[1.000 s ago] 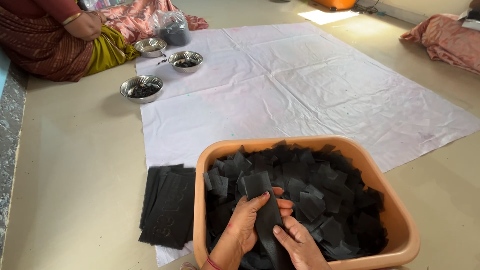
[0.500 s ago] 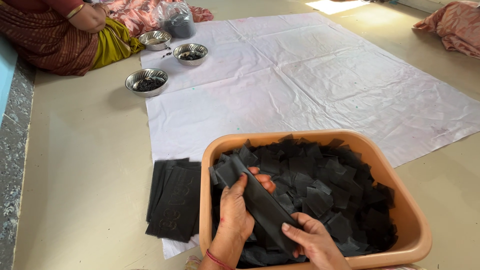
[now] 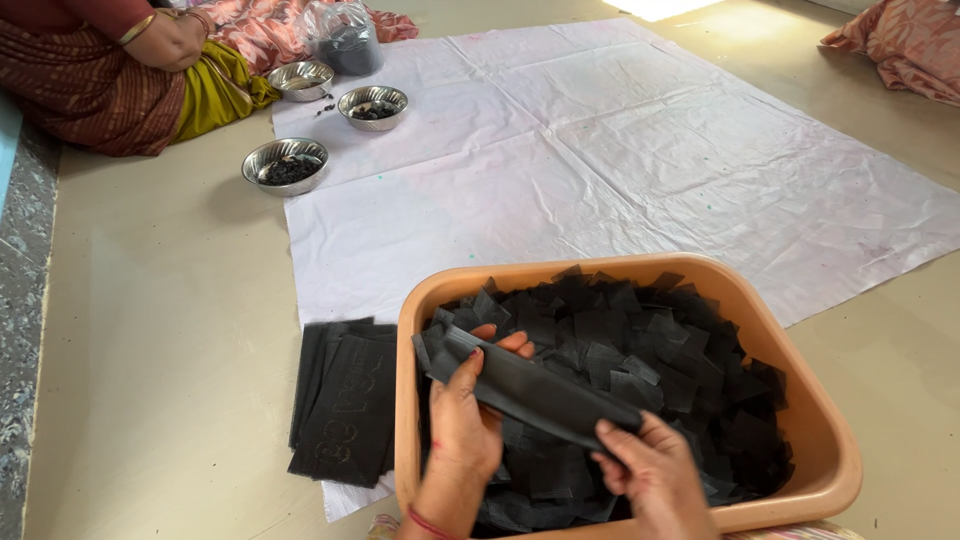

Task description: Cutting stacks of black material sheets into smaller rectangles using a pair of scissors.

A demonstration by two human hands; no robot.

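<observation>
An orange plastic tub (image 3: 800, 390) on the floor is heaped with small black fabric pieces (image 3: 640, 350). Over its left half I hold a long folded black strip (image 3: 540, 392) slanting from upper left to lower right. My left hand (image 3: 465, 420) grips the strip's upper left end, with the thumb on top. The lower right end is pinched by my right hand (image 3: 655, 478). Both wrists enter from the bottom edge.
A flat stack of black sheets (image 3: 345, 400) lies left of the tub on the edge of a large white cloth (image 3: 600, 150). Three steel bowls (image 3: 285, 165) with dark bits and a clear bag (image 3: 345, 35) sit far left beside a seated person (image 3: 120, 70).
The strip has gone from near upright between my hands to stretched out at a slant. My hands moved apart, and the view shifted slightly.
</observation>
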